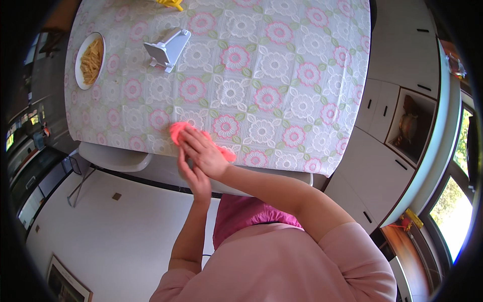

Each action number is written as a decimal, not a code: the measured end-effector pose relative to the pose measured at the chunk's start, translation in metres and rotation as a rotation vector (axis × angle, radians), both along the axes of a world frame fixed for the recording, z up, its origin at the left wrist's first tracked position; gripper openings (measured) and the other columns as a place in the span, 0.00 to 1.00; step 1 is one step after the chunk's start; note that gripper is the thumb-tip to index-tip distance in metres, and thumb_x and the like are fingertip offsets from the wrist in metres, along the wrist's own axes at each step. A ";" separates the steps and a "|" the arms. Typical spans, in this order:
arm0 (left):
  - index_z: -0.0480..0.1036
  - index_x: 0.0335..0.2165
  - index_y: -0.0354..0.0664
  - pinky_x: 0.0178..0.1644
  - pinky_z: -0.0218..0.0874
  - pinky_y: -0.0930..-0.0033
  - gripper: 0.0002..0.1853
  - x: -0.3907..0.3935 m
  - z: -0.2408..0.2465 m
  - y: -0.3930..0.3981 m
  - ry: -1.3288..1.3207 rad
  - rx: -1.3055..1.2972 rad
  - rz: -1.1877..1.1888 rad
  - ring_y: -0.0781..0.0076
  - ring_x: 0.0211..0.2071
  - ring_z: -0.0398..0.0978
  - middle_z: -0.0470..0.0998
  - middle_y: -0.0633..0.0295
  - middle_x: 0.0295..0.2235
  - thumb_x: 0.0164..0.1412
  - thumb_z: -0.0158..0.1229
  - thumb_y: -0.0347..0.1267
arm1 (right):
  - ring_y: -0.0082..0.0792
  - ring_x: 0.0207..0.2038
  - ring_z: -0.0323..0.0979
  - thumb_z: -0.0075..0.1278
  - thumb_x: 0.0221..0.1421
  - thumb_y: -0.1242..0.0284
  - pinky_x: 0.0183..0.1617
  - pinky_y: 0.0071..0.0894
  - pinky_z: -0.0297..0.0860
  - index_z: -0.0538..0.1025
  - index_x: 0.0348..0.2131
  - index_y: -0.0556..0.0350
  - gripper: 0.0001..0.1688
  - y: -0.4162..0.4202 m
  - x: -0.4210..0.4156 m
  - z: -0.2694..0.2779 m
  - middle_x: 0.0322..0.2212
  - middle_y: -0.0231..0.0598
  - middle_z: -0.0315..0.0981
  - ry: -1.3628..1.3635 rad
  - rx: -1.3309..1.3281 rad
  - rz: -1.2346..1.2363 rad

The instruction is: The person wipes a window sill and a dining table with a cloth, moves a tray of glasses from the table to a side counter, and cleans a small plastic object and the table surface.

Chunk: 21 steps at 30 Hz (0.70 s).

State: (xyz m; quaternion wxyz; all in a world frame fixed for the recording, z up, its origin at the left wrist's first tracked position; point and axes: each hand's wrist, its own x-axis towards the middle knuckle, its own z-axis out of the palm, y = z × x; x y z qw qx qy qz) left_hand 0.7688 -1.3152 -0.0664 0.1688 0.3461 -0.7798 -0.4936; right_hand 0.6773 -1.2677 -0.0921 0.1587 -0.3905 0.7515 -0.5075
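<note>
A pink cloth (225,153) lies bunched at the near edge of a table covered with a floral tablecloth (268,98). My right hand (202,151) rests on the cloth, palm down, with its fingers stretched out together over it. Just beside and partly beneath it is my left hand (193,176), upright at the table's edge, its fingertips near the cloth and partly hidden by the right hand. Whether the left fingers grip any cloth cannot be told.
An oval white dish (78,71) of pale strips of food stands at the table's far left. Beyond my hands is a folding grey-white stand (168,51), with a yellow object (171,3) at the top edge. White chairs (113,157) are tucked under the near side.
</note>
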 end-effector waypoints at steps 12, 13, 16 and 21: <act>0.63 0.59 0.36 0.63 0.54 0.57 0.25 -0.145 0.008 -0.010 0.051 -0.171 -0.533 0.51 0.61 0.62 0.64 0.49 0.60 0.64 0.51 0.25 | 0.60 0.63 0.57 0.49 0.51 0.85 0.63 0.48 0.63 0.65 0.61 0.58 0.36 0.040 -0.169 -0.005 0.62 0.60 0.54 0.072 0.228 -0.618; 0.63 0.59 0.36 0.63 0.54 0.57 0.25 -0.148 0.006 -0.016 0.058 -0.190 -0.494 0.52 0.61 0.62 0.64 0.49 0.60 0.64 0.51 0.25 | 0.61 0.64 0.56 0.49 0.50 0.85 0.64 0.49 0.61 0.65 0.61 0.58 0.37 0.028 -0.166 -0.007 0.62 0.60 0.54 0.113 0.219 -0.568; 0.62 0.59 0.36 0.61 0.57 0.58 0.25 -0.140 -0.006 -0.049 0.075 -0.225 -0.336 0.54 0.58 0.65 0.66 0.51 0.58 0.64 0.52 0.26 | 0.60 0.66 0.51 0.51 0.47 0.83 0.68 0.51 0.53 0.64 0.61 0.59 0.39 -0.016 -0.140 -0.017 0.62 0.58 0.53 0.103 0.194 -0.362; 0.60 0.59 0.35 0.58 0.59 0.53 0.32 -0.153 -0.009 -0.120 0.083 -0.320 -0.025 0.49 0.55 0.66 0.68 0.48 0.53 0.59 0.61 0.30 | 0.53 0.63 0.58 0.49 0.49 0.84 0.66 0.45 0.60 0.69 0.57 0.59 0.33 -0.065 -0.114 -0.013 0.60 0.53 0.60 0.116 0.014 -0.150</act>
